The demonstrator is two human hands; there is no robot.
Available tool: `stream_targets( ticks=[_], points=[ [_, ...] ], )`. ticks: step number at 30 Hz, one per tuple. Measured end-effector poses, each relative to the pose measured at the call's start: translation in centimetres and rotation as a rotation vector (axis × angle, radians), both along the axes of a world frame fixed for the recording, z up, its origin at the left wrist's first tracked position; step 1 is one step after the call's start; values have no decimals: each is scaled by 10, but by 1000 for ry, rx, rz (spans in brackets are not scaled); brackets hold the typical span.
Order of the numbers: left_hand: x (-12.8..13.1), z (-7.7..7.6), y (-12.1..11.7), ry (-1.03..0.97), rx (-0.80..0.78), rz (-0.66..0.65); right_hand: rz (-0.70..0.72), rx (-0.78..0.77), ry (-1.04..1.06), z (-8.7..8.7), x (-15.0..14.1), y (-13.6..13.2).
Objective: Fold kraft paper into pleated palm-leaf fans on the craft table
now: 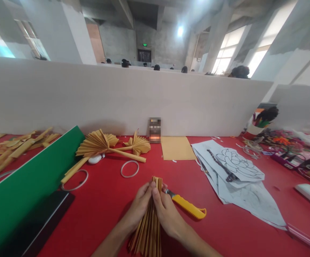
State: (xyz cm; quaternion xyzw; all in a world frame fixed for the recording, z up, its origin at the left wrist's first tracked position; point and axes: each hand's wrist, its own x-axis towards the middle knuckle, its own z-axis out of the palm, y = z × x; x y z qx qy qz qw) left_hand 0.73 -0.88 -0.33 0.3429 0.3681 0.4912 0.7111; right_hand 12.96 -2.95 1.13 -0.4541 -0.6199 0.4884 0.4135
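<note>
A pleated sheet of tan paper [151,232] lies between my hands, its folds gathered tight at the far end and spreading toward me. My left hand [143,195] pinches the gathered end from the left. From the right, my right hand [165,210] presses the same end, its thumb lying along the folds. Just beyond the right hand's fingers rests a yellow utility knife [189,206], its metal tip partly hidden behind them. Finished-looking pleated paper fans [97,144] with rolled paper handles lie farther off, left of centre.
White rings [129,169] lie on the red table [98,214]. A green board [37,171] and a black flat object [39,225] are at left. Tan paper [177,148] and a phone-like device [155,130] stand ahead. Drawing sheets [240,167] and a pen cup [253,129] are right.
</note>
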Motion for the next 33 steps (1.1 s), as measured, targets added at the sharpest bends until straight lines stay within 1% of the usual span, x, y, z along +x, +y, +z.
stream_targets(
  ticks=[3, 5, 8, 11, 14, 17, 19, 23, 25, 27, 30, 31, 33],
  points=[
    [1, 3, 0, -62, -29, 21, 14, -56, 5, -2, 1, 1],
    [0, 7, 1, -97, -63, 58, 16, -63, 12, -3, 2, 0],
    [-4, 11, 6, -164, -101, 191, 23, -1, 26, -3, 2, -3],
    [-8, 15, 11, -228, -79, 279, 19, 15, 13, -5, 0, -5],
    [-10, 18, 13, -255, -17, 295, 19, -4, 26, -8, -4, -5],
    [-8, 18, 11, -192, 50, 277, 44, -30, 83, -8, -7, -5],
    [-9, 15, 10, -129, 57, 299, 68, -52, 107, -6, -8, -6],
    [-15, 4, 8, 88, -44, 475, 107, -60, 49, 1, -9, -13],
    [-19, -1, 7, 154, -76, 527, 113, -61, 15, 4, -10, -16],
    [-20, -3, 6, 136, -84, 531, 105, -57, 30, 5, -12, -18],
    [-18, 0, 6, 111, -105, 504, 76, -48, 118, 1, -14, -14],
    [-17, 2, 7, 95, -122, 461, 49, -51, 150, -1, -14, -12],
    [-15, 7, 8, 14, -178, 319, -36, -73, 205, -8, -14, -7]
  ],
)
